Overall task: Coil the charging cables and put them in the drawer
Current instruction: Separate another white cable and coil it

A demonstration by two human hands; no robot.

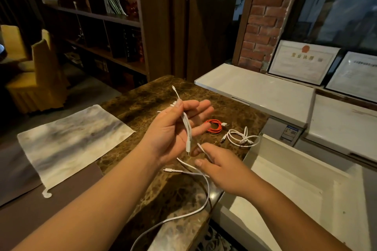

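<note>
My left hand [175, 128] is raised palm-up over the brown marble counter [146, 100]. Its thumb pins the branched connector ends of a white multi-head charging cable [186, 128] against the palm, the fingers spread. Just below, my right hand [220, 171] pinches the same cable's cord, which loops down and trails off the counter's near edge [195, 210]. A coiled orange cable [214, 126] and a loosely coiled white cable [242, 137] lie on the counter beyond my hands. An open white drawer [295, 179] stands to the right.
A pale cloth [71, 144] lies on the counter's left side. White chest freezers [265, 91] stand at the right with framed certificates [302, 63] leaning behind them. Dark bookshelves [102, 26] and yellow-covered chairs [40, 71] fill the left background.
</note>
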